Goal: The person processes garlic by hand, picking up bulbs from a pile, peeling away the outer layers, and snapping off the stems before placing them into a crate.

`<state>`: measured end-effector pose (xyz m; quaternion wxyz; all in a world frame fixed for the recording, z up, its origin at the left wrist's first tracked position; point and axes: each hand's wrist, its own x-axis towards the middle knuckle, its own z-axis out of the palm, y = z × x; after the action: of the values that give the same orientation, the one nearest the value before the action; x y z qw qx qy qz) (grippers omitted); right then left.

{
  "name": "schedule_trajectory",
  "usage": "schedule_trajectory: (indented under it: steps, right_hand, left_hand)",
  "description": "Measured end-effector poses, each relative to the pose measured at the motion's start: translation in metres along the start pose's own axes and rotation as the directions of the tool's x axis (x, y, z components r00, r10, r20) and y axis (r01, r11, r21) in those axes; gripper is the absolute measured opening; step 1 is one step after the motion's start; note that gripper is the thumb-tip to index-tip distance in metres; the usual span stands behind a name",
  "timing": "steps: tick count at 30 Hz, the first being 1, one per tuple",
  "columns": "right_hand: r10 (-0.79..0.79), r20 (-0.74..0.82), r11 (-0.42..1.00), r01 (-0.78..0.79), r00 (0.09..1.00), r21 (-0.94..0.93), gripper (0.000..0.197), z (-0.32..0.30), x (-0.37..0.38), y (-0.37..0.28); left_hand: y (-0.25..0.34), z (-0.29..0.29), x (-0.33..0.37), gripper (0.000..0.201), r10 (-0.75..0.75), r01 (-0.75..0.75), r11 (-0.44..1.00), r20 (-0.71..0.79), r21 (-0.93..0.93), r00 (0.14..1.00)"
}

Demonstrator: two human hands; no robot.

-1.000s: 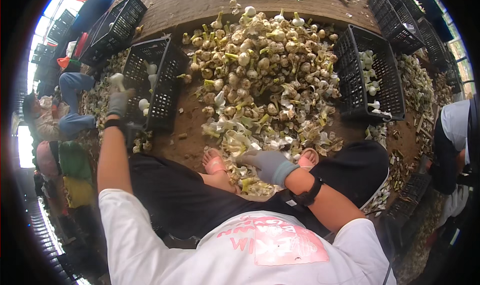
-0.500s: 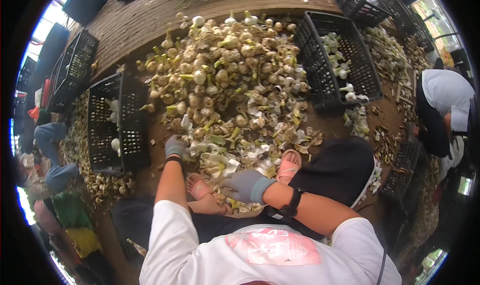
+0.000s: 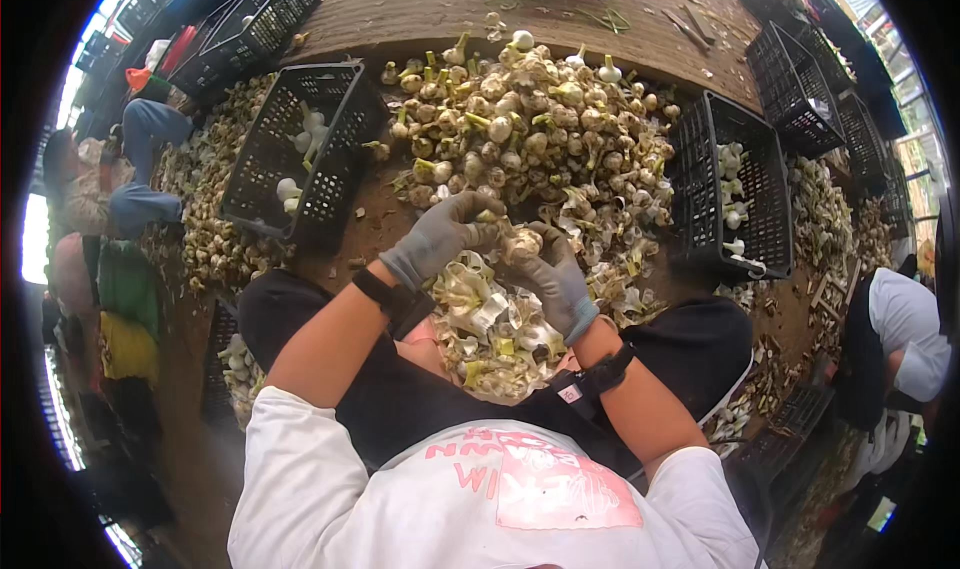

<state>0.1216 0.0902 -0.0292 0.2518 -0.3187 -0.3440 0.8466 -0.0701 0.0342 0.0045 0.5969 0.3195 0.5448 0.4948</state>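
A garlic bulb point(image 3: 522, 244) with dry, brownish skin is held up between my two gloved hands over the near edge of a garlic heap point(image 3: 540, 119). My left hand point(image 3: 445, 237) is closed at its stem end. The fingers of my right hand point(image 3: 558, 277) wrap round the bulb from the other side. Below them, between my legs, lies a pile of loose peeled skins and leaves point(image 3: 490, 319). Both gloves are grey.
A black crate point(image 3: 255, 169) with a few white bulbs stands to the left. Another black crate point(image 3: 750, 159) with several white bulbs is on the right. A wooden board point(image 3: 420, 14) runs behind the heap. A person in white point(image 3: 905, 319) sits at the far right.
Both hands have come up and together from low by the feet, now holding a garlic bulb. The view has shifted, so the crates and heap appear further right.
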Motion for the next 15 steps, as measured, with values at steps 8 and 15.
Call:
schedule_trajectory:
  steps: [8,15]
  right_hand:
    - [-0.771,0.433,0.002,0.682,0.467,-0.732,0.062,0.019,-0.021,-0.015]
    - [-0.789,0.466,-0.032,0.731,0.4,-0.681,0.053,0.014,-0.024,-0.014]
  left_hand:
    - [-0.014,0.046,-0.035,0.036,0.132,-0.177,0.904,-0.139,-0.389,0.981]
    - [-0.003,0.06,-0.055,0.044,0.119,-0.196,0.889,-0.204,-0.413,0.972]
